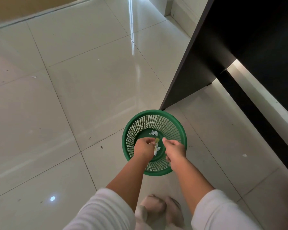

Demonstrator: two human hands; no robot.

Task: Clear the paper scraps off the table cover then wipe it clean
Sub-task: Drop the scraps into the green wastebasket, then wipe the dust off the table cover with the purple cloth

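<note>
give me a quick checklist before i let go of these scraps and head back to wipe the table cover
1. Hands over the bin: ok. The left hand and right hand are both above the green basket.
2. Scraps left in the grip: not ok. The left hand is holding paper scraps at its fingertips.
3. Right hand empty: cannot tell, its fingers are curled away from the camera.
4. Scraps landing inside: ok. White pieces lie on the basket's bottom.
5. Floor clean: not ok. A white scrap lies right of the basket, another far left.
6. Table cover cleared: cannot tell, it is out of view.
</note>
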